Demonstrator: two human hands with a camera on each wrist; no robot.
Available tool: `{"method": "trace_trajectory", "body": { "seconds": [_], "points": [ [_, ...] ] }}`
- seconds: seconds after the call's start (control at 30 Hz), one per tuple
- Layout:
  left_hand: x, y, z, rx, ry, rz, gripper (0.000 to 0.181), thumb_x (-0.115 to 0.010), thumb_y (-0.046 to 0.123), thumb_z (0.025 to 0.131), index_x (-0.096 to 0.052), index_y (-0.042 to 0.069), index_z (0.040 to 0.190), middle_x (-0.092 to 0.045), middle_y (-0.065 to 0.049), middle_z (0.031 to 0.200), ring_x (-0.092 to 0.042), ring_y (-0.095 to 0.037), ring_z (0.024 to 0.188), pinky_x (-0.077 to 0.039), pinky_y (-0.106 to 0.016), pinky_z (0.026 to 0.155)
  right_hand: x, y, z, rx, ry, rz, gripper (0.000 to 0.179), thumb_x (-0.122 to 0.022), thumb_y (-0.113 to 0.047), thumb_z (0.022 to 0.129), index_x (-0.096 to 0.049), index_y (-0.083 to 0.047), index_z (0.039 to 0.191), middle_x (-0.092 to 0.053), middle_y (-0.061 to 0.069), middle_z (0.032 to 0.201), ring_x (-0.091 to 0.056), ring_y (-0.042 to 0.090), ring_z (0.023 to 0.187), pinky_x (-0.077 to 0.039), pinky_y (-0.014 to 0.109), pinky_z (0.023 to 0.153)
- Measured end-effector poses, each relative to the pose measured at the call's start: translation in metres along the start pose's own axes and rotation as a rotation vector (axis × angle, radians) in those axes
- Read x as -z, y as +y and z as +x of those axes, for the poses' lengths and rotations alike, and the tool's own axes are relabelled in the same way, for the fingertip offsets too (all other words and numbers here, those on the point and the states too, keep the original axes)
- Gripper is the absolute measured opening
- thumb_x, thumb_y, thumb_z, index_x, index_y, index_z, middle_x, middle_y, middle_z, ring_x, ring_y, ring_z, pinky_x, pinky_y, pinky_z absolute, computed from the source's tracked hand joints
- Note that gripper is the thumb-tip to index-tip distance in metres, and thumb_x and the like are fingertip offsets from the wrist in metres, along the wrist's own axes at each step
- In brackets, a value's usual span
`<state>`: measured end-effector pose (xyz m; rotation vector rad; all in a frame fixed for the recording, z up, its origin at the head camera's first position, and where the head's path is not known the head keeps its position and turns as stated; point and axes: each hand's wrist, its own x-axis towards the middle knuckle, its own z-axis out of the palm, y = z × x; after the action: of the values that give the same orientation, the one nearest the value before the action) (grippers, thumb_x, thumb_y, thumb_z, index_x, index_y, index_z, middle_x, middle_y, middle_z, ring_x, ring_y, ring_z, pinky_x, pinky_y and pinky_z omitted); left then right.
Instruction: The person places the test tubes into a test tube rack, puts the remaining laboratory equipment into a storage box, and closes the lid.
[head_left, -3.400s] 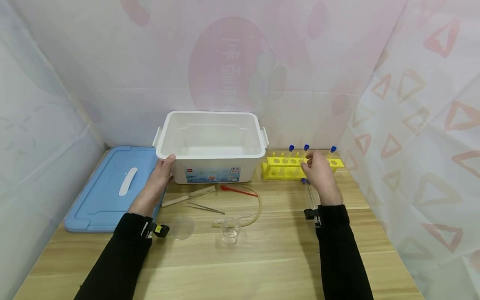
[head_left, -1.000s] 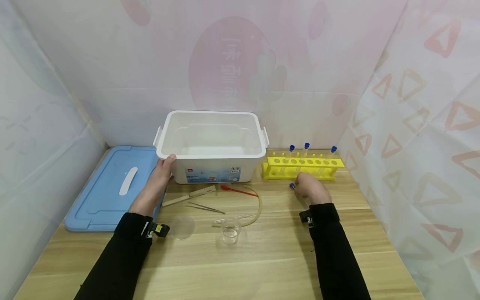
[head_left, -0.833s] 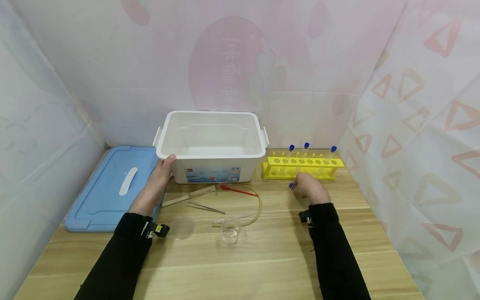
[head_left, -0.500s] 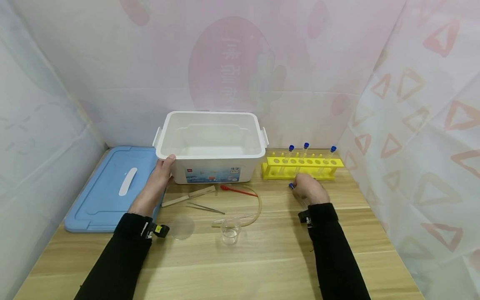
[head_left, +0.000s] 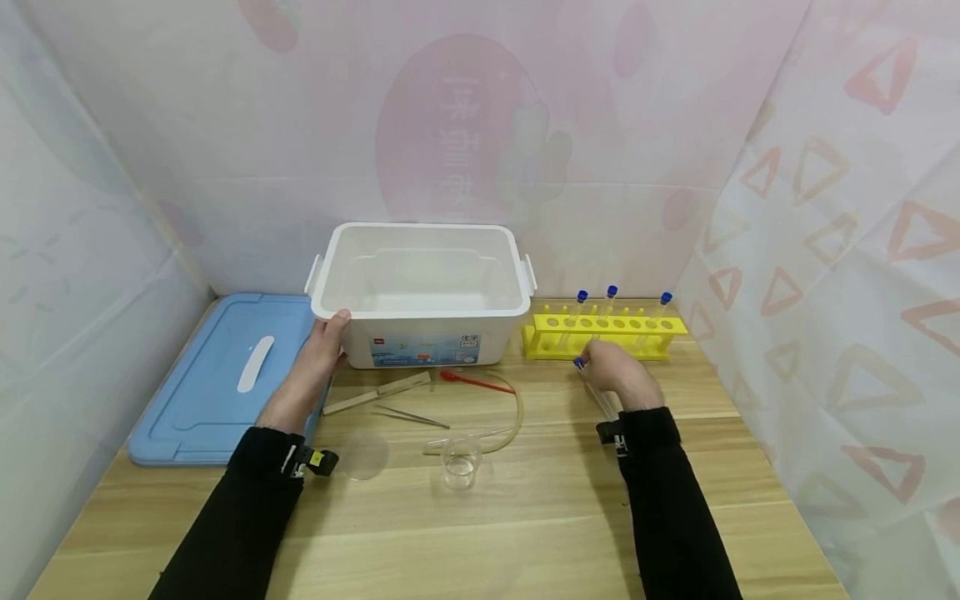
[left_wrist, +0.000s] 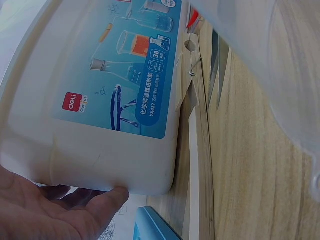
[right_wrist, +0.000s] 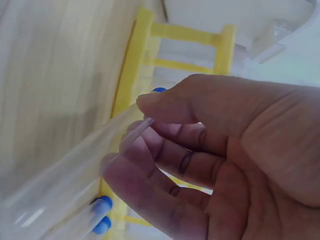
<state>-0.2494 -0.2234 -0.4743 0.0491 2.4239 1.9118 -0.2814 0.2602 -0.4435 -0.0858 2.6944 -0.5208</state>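
Note:
My right hand point(head_left: 621, 372) pinches a clear test tube point(head_left: 598, 396) with a blue cap, just in front of the yellow test tube rack point(head_left: 532, 342). In the right wrist view, thumb and fingertips hold that tube point(right_wrist: 65, 160) near its cap, and a thin clear tip shows between the fingers. Two more blue caps point(right_wrist: 101, 225) on tubes show below the hand. Several capped tubes stand upright in the rack. My left hand point(head_left: 311, 362) rests against the left front corner of a white plastic box point(head_left: 420, 313); its fingers touch the side wall in the left wrist view.
A blue lid point(head_left: 202, 392) lies left of the box. On the table in front are a wooden clamp point(head_left: 378, 392), metal tweezers point(head_left: 411, 417), a red spoon point(head_left: 472, 380), a tan rubber tube point(head_left: 519, 412), a clear cup point(head_left: 460, 467) and a clear disc point(head_left: 365, 457).
My right hand has left a tube in the rack, come down to the table and taken another capped test tube, whose capped end is now slightly raised. The left hand has not moved.

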Motion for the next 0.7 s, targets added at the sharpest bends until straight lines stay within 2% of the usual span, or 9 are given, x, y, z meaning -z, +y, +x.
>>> {"method": "trace_trajectory", "body": {
  "seconds": [0.2,0.4,0.53,0.7],
  "points": [
    [0.000,0.001,0.000,-0.002,0.001,0.001,0.085,-0.032,0.064,0.124,0.007,0.027,0.190,0.004,-0.018,0.199,-0.001,-0.047,0.187,-0.012,-0.087,0.143,0.008,-0.005,-0.010,0.082,0.052,0.029,0.037,-0.065,0.000,0.109,-0.068,0.011,0.144,-0.077,0.029,0.134,-0.065,0.027,0.099,-0.058,0.036,0.084],
    [0.000,0.001,-0.001,-0.009,-0.004,-0.005,0.084,-0.033,0.062,0.124,0.005,0.025,0.190,0.002,-0.019,0.199,-0.002,-0.047,0.187,-0.012,-0.087,0.144,0.020,-0.008,-0.024,0.160,0.120,0.067,0.034,-0.064,-0.003,0.111,-0.065,0.009,0.143,-0.073,0.023,0.118,-0.063,0.027,0.095,-0.054,0.037,0.083],
    [0.000,0.001,-0.001,-0.013,-0.004,-0.007,0.084,-0.033,0.061,0.124,0.005,0.024,0.190,0.001,-0.020,0.198,-0.004,-0.048,0.187,-0.012,-0.087,0.143,0.027,-0.009,-0.030,0.198,0.183,0.098,0.032,-0.063,-0.002,0.111,-0.065,0.008,0.141,-0.073,0.024,0.119,-0.065,0.029,0.097,-0.055,0.038,0.084],
    [0.000,0.002,-0.001,-0.016,0.000,-0.001,0.084,-0.033,0.062,0.124,0.005,0.027,0.190,0.001,-0.019,0.199,-0.004,-0.047,0.187,-0.012,-0.088,0.143,0.034,-0.010,-0.036,0.204,0.245,0.136,0.035,-0.061,-0.004,0.112,-0.062,0.008,0.146,-0.073,0.026,0.127,-0.069,0.034,0.106,-0.058,0.041,0.087]
  ]
}}
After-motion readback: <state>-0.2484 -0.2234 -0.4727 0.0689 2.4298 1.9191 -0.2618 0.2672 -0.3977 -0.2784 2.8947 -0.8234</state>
